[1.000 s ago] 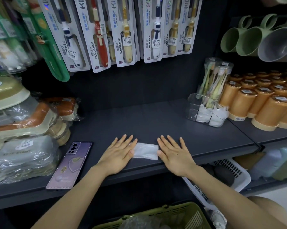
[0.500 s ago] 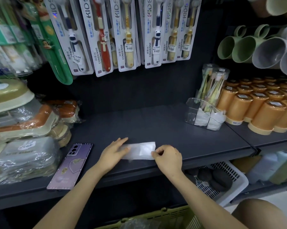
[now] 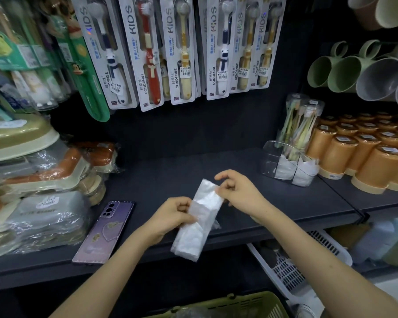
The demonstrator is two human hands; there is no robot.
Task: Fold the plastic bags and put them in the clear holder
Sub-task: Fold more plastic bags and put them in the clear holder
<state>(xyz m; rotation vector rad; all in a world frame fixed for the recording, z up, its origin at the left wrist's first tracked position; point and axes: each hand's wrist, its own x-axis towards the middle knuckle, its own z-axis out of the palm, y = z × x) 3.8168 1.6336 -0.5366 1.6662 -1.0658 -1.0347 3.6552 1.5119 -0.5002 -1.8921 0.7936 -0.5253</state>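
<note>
A folded clear plastic bag (image 3: 199, 216) is a long narrow strip, lifted above the dark shelf (image 3: 273, 203) and running from upper right to lower left. My left hand (image 3: 172, 214) pinches its left edge near the middle. My right hand (image 3: 237, 191) pinches its upper end with thumb and fingers. The clear holder (image 3: 271, 154) stands at the back right of the shelf and contains folded white bags (image 3: 303, 173).
A purple phone (image 3: 104, 232) lies on the shelf to the left. Wrapped soap dishes (image 3: 40, 180) are stacked at far left; orange cups (image 3: 363, 157) stand at right. Toothbrush packs (image 3: 182, 49) hang above. A green basket (image 3: 239, 306) and a white basket (image 3: 308, 260) sit below.
The bag lay flat on the shelf under my flat hands; both hands then pinched it and lifted it, turning it lengthwise.
</note>
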